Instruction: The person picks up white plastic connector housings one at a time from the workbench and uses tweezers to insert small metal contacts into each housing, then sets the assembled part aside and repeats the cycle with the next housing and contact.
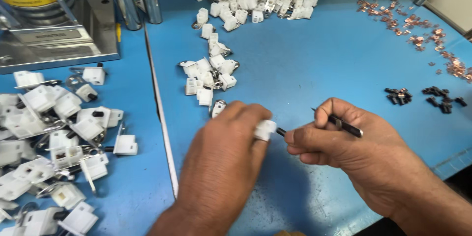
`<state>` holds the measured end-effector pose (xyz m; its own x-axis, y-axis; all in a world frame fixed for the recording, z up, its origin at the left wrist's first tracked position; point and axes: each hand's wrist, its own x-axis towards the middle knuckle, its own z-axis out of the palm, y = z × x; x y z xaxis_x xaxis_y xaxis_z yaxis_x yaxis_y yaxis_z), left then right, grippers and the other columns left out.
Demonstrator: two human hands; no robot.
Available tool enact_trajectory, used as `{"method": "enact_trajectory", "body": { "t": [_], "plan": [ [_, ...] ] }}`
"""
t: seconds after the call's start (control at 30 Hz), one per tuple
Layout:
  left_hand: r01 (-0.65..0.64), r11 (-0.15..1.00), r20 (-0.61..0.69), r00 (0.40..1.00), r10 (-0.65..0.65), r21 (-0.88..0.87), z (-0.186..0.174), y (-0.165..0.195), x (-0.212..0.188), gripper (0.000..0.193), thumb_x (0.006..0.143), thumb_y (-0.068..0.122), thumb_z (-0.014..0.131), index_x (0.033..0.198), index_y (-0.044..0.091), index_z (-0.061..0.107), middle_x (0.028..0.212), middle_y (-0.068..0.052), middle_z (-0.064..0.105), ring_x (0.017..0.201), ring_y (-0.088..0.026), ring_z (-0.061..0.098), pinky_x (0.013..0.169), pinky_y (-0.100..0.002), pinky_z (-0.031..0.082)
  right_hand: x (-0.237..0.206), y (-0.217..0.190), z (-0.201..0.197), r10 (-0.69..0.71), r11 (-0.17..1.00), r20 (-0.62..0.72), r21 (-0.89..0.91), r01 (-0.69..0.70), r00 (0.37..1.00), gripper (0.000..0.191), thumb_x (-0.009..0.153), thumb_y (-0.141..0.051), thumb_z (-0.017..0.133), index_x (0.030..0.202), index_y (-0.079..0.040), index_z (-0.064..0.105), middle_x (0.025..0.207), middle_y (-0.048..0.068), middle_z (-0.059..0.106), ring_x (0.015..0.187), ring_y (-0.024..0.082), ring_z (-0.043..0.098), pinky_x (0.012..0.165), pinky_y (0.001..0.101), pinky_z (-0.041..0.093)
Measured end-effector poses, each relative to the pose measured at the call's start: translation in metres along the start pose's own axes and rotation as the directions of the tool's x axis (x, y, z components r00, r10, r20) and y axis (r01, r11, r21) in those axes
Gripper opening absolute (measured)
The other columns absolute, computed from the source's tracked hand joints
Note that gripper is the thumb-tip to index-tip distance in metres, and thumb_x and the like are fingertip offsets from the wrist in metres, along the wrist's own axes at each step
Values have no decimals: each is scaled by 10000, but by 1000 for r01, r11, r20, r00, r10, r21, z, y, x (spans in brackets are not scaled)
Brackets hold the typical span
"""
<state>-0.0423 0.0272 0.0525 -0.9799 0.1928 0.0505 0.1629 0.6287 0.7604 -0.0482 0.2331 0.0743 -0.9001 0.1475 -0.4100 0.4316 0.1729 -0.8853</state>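
My left hand (pixel 223 150) grips a small white plastic block (pixel 265 129) between its fingertips, low over the blue table (pixel 314 64). My right hand (pixel 344 142) is closed around a thin dark metal tool (pixel 346 126), and a small dark piece (pixel 280 131) at its thumb tip meets the side of the white block. A trail of similar white blocks with metal tabs (pixel 209 76) lies just beyond my left hand.
A big heap of white blocks (pixel 258 0) sits at the far centre; another heap (pixel 54 138) covers the left side. Copper bits (pixel 413 29) scatter far right, with small black parts (pixel 423 96) nearer. A metal press (pixel 54 20) stands far left.
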Motion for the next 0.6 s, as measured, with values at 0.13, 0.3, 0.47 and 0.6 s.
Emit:
{"method": "enact_trajectory", "body": {
  "t": [0.13, 0.3, 0.47, 0.6],
  "plan": [
    [-111, 993, 128, 986, 105, 35, 3, 3, -5, 341, 925, 102, 669, 1264, 138, 650, 1176, -62, 645, 1047, -243, 690, 883, -414, 550, 3, 6, -5, 108, 994, 37, 17, -109, 993, 277, 879, -106, 821, 933, -66, 553, 944, 196, 800, 939, 288, 775, 851, 450, 593],
    [36, 970, 200, 980, 13, -239, 4, 5, -8, 261, 880, 118, 719, 1140, 101, 715, 951, -41, 718, 803, -180, 719, 685, -362, 578, 9, 24, -14, 19, 995, 134, 99, -33, 991, 198, 943, -103, 766, 953, -33, 581, 889, 152, 692, 858, 256, 693, 759, 405, 542],
    [247, 853, 230, 961, -154, -460, 1, 10, -3, 301, 828, 157, 780, 1117, 89, 732, 717, -46, 752, 608, -97, 672, 558, -311, 528, -3, 36, -17, -289, 957, 110, 5, 291, 951, 421, 1087, -367, 519, 1134, 39, 621, 892, 204, 725, 771, 279, 691, 713, 403, 559],
    [314, 852, 169, 949, -266, -418, -6, 12, 4, 315, 834, 175, 774, 1130, 92, 706, 692, -44, 741, 562, -100, 672, 530, -324, 526, -21, 27, -19, -280, 951, 134, 176, 256, 951, 549, 1076, -364, 344, 1346, 73, 540, 1000, 290, 743, 837, 348, 700, 746, 467, 550]
  ]
}}
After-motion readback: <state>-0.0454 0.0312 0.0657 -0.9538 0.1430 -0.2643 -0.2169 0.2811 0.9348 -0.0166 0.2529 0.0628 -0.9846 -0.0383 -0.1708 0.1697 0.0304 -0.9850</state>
